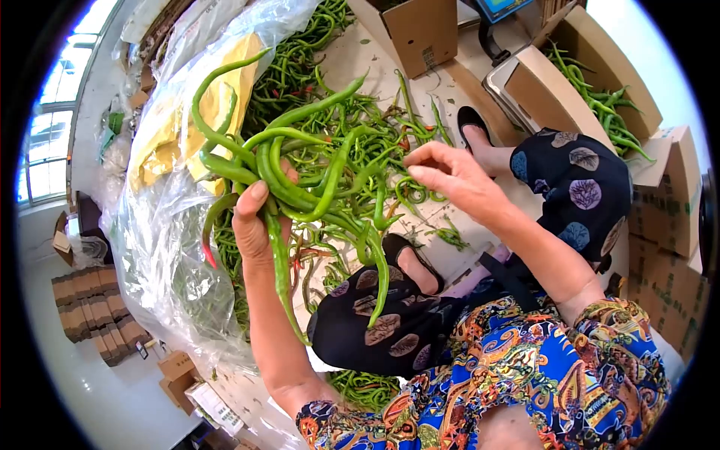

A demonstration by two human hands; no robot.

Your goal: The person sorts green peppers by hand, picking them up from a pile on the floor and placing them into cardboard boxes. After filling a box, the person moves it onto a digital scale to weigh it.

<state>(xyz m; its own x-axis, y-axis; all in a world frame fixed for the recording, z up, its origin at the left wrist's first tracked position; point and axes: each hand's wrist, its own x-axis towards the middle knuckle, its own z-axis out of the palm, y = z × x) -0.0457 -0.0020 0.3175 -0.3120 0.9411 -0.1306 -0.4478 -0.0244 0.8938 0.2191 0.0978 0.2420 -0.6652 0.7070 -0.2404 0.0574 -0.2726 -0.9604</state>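
My left hand [253,225] grips a bunch of long green chili peppers [300,172], held up over the floor with stems and tips sticking out both ways. My right hand [450,176] hovers just right of the bunch with its fingers apart and nothing in them. Below both hands lies a spread pile of loose green peppers [330,82] on the floor. My knees in dark patterned trousers and my black shoes show beneath the hands.
A big clear plastic bag [161,225] with peppers and yellow paper lies to the left. A cardboard box [416,30] stands at the top; another box holding peppers [600,97] sits at the right. Stacked flat cartons [94,311] are at far left.
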